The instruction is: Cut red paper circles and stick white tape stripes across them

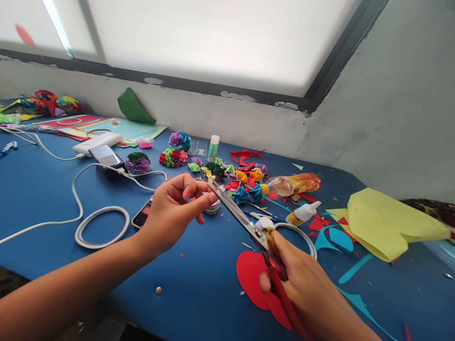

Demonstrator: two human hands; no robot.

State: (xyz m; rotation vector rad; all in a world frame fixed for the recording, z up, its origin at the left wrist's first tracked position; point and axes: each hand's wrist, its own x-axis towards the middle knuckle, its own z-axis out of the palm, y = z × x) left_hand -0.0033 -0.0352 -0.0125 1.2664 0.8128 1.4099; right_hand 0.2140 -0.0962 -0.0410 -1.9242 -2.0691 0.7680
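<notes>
My right hand (298, 279) grips a pair of scissors (245, 220) by its red and yellow handles. The blades point up and to the left and look nearly closed. At their tips is my left hand (176, 206), thumb and fingers pinched together. Whatever lies in that pinch is too small or hidden to make out. Below the scissors lies a red paper shape (254, 279) with rounded edges, partly covered by my right hand. Behind my left hand, a phone (142, 213) and a small round striped item (213, 207) are partly hidden.
Paper flowers (174, 157), a glue stick (213, 148), an orange-labelled bottle (295, 184) and a white glue bottle (303, 213) stand or lie behind my hands. Yellow paper (384, 222) and blue scraps (355, 268) lie right. A tape ring (102, 227) and white cables (76, 192) lie left.
</notes>
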